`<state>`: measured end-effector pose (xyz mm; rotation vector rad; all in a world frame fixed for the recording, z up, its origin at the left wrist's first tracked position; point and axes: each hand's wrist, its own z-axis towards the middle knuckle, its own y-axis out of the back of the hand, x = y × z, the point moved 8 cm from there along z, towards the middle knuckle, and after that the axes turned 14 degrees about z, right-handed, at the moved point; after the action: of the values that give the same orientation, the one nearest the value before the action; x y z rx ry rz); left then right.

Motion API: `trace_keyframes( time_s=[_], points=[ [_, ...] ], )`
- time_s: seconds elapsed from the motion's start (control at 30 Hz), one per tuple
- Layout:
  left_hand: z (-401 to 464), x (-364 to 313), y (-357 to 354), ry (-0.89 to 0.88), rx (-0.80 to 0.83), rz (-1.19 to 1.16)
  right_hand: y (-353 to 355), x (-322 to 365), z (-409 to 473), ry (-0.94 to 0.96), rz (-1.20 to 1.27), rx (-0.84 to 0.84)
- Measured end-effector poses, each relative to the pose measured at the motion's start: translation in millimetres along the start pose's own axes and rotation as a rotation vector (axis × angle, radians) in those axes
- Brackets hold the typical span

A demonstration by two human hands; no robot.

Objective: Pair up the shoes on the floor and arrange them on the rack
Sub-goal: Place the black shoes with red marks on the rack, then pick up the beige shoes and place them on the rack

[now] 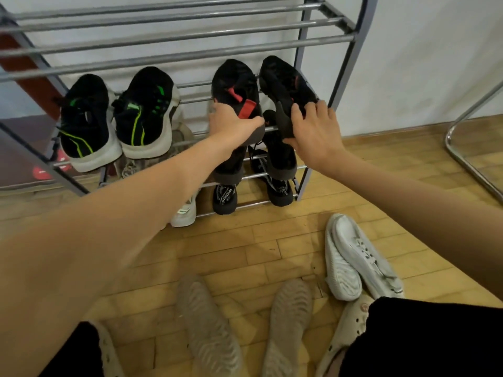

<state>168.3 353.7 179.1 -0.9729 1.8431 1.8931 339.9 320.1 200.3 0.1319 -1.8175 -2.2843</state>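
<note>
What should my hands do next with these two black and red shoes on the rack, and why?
Probably let go and draw back. The left hand and right hand each grip the heel of a black and red shoe, and both shoes already lie side by side on the rack bars beside the green-striped pair.

both hands on black shoes, metal rack

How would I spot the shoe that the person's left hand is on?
Find the metal shoe rack against the white wall. On its shelf holding two pairs, take the right pair; the left hand grips that pair's left shoe. It is black with red straps, unlike the green-striped pair beside it.
</note>
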Motion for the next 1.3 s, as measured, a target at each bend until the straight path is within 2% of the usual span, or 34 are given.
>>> trace_keyframes(
  time_s=[0.17, 0.37, 0.43, 0.47, 0.53, 0.63, 0.7, 0.73, 0.8, 0.87, 0.93, 1.0, 1.1, 1.2, 1.3],
  points=[
    [-27.2, 0.8, 19.7, -0.202, 0.053, 0.046, 4.7, 4.2, 2.7, -0.007, 0.037, 0.032],
    [-82.7, 46.1, 19.0, -0.257, -0.017, 0.125, -12.1, 12.6, -46.1, 0.043, 0.111, -0.030],
    [-103.5, 73.9, -0.1, -0.281, 0.060, 0.203, -32.0, 23.3, -76.3, 0.098, 0.063, 0.002],
    [-112.5, 91.6, -12.7, -0.272, 0.116, 0.246, -48.8, 28.9, -93.7, 0.129, 0.035, 0.077],
    [-130.5, 133.0, -38.5, -0.189, 0.218, 0.332, -88.7, 40.0, -132.8, 0.179, 0.004, 0.283],
    [-170.3, 201.2, -72.4, 0.078, 0.372, 0.425, -156.5, 59.2, -198.7, 0.237, -0.001, 0.685],
    [-210.6, 250.3, -95.6, 0.247, 0.495, 0.471, -197.5, 68.8, -248.3, 0.178, 0.014, 1.013],
    [-230.2, 272.1, -104.6, 0.308, 0.536, 0.491, -210.9, 73.0, -269.1, 0.110, 0.038, 1.105],
    [-259.7, 307.2, -114.7, 0.401, 0.556, 0.469, -224.8, 79.5, -297.7, -0.074, 0.115, 1.091],
    [-273.4, 328.9, -116.2, 0.449, 0.524, 0.457, -226.7, 82.7, -320.0, -0.261, 0.199, 0.962],
    [-271.7, 332.3, -111.2, 0.327, 0.487, 0.626, -227.8, 85.3, -338.2, -0.350, 0.209, 0.816],
    [-262.0, 326.9, -110.8, 0.096, 0.476, 0.785, -227.2, 84.6, -351.7, -0.447, 0.198, 0.746],
    [-245.5, 327.8, -117.8, -0.217, 0.578, 0.866, -233.5, 79.7, -374.0, -0.704, 0.247, 0.866],
    [-233.7, 331.7, -128.5, -0.608, 0.584, 1.090, -244.5, 68.9, -392.4, -1.020, 0.425, 0.839],
    [-223.8, 335.4, -137.6, -0.855, 0.557, 1.341, -263.7, 73.9, -411.4, -1.151, 0.537, 0.942]
  ],
)
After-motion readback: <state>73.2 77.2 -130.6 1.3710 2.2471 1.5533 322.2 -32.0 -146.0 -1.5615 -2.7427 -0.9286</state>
